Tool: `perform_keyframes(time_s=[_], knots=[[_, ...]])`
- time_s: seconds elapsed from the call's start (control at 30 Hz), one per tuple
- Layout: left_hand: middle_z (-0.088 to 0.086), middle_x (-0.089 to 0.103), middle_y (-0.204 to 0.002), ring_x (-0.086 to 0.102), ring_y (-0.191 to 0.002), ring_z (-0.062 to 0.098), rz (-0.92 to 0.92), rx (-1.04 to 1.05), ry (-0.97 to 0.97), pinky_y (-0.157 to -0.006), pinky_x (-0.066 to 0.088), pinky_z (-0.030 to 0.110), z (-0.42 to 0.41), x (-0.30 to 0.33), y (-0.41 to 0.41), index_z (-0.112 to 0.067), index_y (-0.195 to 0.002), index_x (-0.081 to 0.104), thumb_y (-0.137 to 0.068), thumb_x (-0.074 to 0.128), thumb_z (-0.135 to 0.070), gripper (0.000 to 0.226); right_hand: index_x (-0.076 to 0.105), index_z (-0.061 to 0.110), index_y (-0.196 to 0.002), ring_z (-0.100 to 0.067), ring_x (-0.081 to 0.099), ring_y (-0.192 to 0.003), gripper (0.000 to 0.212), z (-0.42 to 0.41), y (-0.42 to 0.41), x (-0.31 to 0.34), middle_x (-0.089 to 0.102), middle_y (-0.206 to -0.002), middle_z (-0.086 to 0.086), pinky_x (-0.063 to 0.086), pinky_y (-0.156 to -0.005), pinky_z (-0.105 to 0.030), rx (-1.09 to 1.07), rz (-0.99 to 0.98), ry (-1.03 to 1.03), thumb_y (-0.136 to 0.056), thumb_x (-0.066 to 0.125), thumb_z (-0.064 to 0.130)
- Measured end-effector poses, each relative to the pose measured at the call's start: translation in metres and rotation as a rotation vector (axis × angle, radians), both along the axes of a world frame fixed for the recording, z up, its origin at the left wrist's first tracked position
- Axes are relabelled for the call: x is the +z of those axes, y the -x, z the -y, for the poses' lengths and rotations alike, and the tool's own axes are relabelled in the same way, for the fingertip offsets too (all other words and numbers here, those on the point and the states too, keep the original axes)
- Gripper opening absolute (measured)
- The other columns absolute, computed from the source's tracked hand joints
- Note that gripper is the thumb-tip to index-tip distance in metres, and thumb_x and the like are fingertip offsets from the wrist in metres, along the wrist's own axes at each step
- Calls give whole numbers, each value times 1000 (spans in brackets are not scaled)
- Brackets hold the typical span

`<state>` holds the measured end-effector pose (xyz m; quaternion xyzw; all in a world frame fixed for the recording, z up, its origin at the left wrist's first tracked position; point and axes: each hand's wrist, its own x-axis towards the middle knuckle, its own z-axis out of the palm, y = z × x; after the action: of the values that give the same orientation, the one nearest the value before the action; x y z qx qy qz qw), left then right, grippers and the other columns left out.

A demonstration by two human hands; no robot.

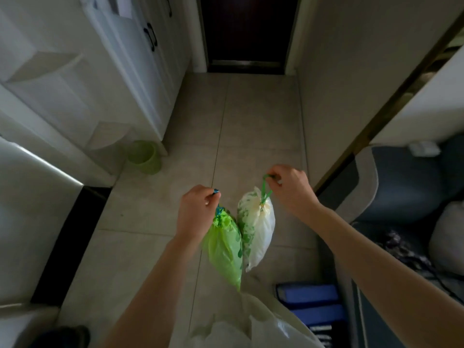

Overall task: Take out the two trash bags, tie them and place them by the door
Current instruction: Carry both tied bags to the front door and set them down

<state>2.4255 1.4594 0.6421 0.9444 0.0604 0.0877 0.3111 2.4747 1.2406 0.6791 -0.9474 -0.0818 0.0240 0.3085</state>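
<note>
My left hand [194, 212] grips the blue drawstring of a tied green trash bag [224, 249], which hangs in the air below it. My right hand [292, 190] pinches the green drawstring loop of a tied white trash bag [259, 229] with green print. The two bags hang side by side and touch, above the tiled floor [251, 126]. A dark door [247, 28] stands shut at the far end of the hallway, straight ahead.
A green waste bin [145, 156] stands on the floor at the left by white cabinets [130, 71]. A grey chair [406, 182] and a blue mat [311, 305] lie at the right. A pale wall [351, 71] borders the hallway's right side. A white plastic bag [251, 327] fills the bottom middle.
</note>
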Motion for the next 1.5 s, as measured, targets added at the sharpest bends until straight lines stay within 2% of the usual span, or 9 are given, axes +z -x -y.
perform_keyframes(time_s=[0.13, 0.47, 0.63, 0.77, 0.97, 1.13, 1.2, 1.3, 1.5], knots=[[7, 65, -70, 63, -62, 20, 19, -1, 38, -61, 49, 29, 5, 5, -88, -7, -72, 69, -85, 67, -15, 15, 67, 8, -89, -19, 61, -79, 15, 6, -93, 4, 68, -85, -4, 44, -67, -27, 19, 20, 13, -89, 55, 17], [7, 68, -75, 63, -65, 13, -8, 4, 107, -56, 34, 1, 14, -2, -321, -7, -78, 71, -84, 69, -16, 12, 69, 7, -90, -20, 64, -77, 15, 10, -318, 3, 69, -83, -5, 50, -68, -28, -26, 24, 1, -88, 57, 15], [7, 67, -73, 61, -61, 12, -18, -52, 122, -56, 37, 2, 18, -3, -439, -7, -78, 72, -83, 69, -15, 10, 71, 8, -93, -19, 66, -81, 14, 13, -431, 9, 72, -88, -6, 41, -69, -20, -98, 31, 6, -87, 60, 15], [9, 68, -73, 65, -63, 17, -25, -87, 97, -60, 45, 21, 24, -1, -532, -6, -78, 73, -84, 68, -16, 12, 70, 7, -89, -24, 66, -80, 12, 23, -522, 6, 72, -86, -10, 49, -72, -29, -137, 30, -1, -85, 61, 14], [11, 68, -73, 60, -61, 16, -20, -41, 106, -53, 32, 2, 41, -3, -669, -3, -77, 73, -83, 69, -12, 11, 69, 6, -88, -28, 66, -78, 13, 43, -664, -6, 71, -86, -14, 53, -74, -37, -98, 65, 20, -85, 60, 14], [4, 65, -80, 60, -68, 14, -58, 87, 127, -54, 32, 7, 59, 4, -808, -8, -84, 74, -88, 63, -22, 17, 69, 4, -90, -24, 64, -76, 12, 61, -812, -5, 70, -86, -13, 50, -71, -30, -11, 69, -26, -86, 61, 11], [11, 69, -84, 65, -71, 23, -53, 125, 140, -61, 42, 20, 63, 8, -854, -5, -84, 74, -88, 64, -20, 18, 68, 3, -85, -24, 64, -73, 11, 67, -861, -4, 69, -82, -13, 50, -68, -32, 2, 58, -28, -86, 60, 10], [15, 69, -87, 66, -76, 27, -54, 132, 147, -66, 46, 26, 62, 10, -865, -4, -85, 74, -88, 64, -21, 20, 69, 3, -84, -22, 62, -73, 12, 69, -873, -6, 69, -83, -12, 48, -67, -29, 7, 78, -66, -87, 59, 10], [7, 69, -86, 59, -68, 13, -92, 215, 187, -57, 39, 17, 61, 2, -977, -10, -89, 74, -88, 64, -26, 19, 70, 5, -87, -20, 63, -75, 13, 69, -997, -13, 69, -83, -8, 47, -67, -29, 50, 21, -68, -87, 58, 11]])
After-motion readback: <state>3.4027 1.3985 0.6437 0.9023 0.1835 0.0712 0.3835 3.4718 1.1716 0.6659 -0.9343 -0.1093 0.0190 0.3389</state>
